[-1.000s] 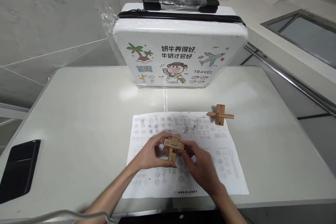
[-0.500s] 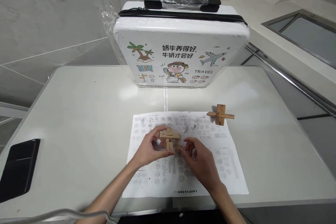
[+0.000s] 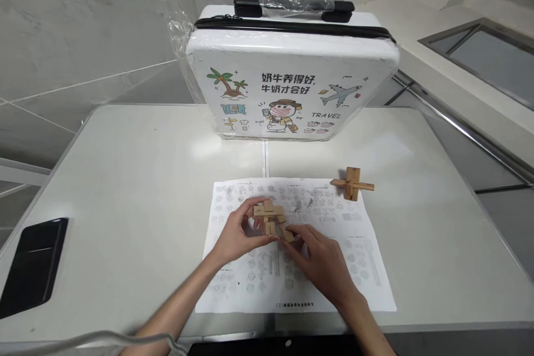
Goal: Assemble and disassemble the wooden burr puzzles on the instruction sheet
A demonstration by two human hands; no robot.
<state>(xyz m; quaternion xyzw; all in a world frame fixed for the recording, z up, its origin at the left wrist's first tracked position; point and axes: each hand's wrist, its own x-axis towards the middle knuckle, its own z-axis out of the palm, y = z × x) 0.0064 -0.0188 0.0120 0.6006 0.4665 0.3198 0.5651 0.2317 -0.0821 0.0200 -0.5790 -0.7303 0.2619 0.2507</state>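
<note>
Left hand (image 3: 240, 236) curling into a loose C, I am holding a pale wooden burr puzzle (image 3: 269, 211) above a printed diagram sheet (image 3: 237, 303), the thumb bracing its near side and the fingers wrapping behind, apparently so that the crossed blocks are sitting firmly while one flank is facing the other hand. With the right hand (image 3: 319, 256) nearly closed, I am pinching a short wooden bar (image 3: 287, 233) between thumb and fingers, angling it beside the puzzle; from my distance I am seeing no sure sign of whether it is touching the other blocks. Both hands are meeting over the middle of the sheet, which is lying flat, its small grey figures too fine for me to read, probably laid there to be within easy sight. At the sheet's far right corner, a darker wooden puzzle (image 3: 352, 184) is standing, seemingly placed within reach. Behind, a white cartoon-printed suitcase (image 3: 292, 55) in clear plastic wrap (image 3: 177, 30) is standing on the pale surface (image 3: 125, 178), its black handle (image 3: 248, 6) uppermost, possibly parked there to be out of the elbows' way. Well apart on the left, a black phone-like slab (image 3: 35, 264) is lying flat, and a grey cable (image 3: 95, 337) is crossing the near left corner.
</note>
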